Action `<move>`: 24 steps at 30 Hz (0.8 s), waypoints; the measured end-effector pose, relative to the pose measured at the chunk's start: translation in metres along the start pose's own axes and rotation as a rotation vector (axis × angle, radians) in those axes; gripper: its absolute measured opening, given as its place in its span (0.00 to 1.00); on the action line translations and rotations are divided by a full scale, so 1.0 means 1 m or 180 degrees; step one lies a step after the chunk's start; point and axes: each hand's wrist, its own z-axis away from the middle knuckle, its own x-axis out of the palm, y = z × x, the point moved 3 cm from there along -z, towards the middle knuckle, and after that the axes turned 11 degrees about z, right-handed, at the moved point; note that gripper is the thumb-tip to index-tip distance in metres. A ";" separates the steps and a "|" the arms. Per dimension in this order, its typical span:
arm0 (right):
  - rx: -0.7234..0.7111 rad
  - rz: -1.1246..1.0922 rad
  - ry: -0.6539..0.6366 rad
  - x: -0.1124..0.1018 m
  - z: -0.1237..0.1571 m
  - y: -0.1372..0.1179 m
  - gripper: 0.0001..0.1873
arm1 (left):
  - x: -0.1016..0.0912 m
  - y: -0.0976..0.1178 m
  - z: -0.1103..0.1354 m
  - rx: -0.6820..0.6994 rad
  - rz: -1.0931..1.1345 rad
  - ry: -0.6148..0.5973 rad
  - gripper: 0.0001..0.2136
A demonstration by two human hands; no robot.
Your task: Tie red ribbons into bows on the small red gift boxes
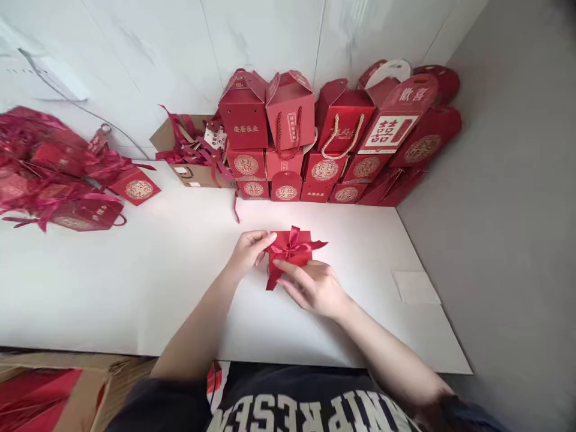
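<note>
Sitting mid-bench [135, 288] between both hands, the small red gift box [290, 252] is being pinched at its left edge by the left hand [248, 249] while the right hand [312, 288] is fingering its ribbon bow [294, 240] from the near side.

Both my arms are bare and reach forward, coming together in the middle. My left hand [246, 250] has its fingers curled, thumb on top. My right hand [312, 288] lies palm down, index finger stretched toward the left, other fingers loosely bent.
</note>
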 end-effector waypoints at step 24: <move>0.0960 -0.2422 -0.1391 0.010 0.005 0.003 0.15 | -0.002 0.018 0.007 0.0286 -0.0856 0.0404 0.22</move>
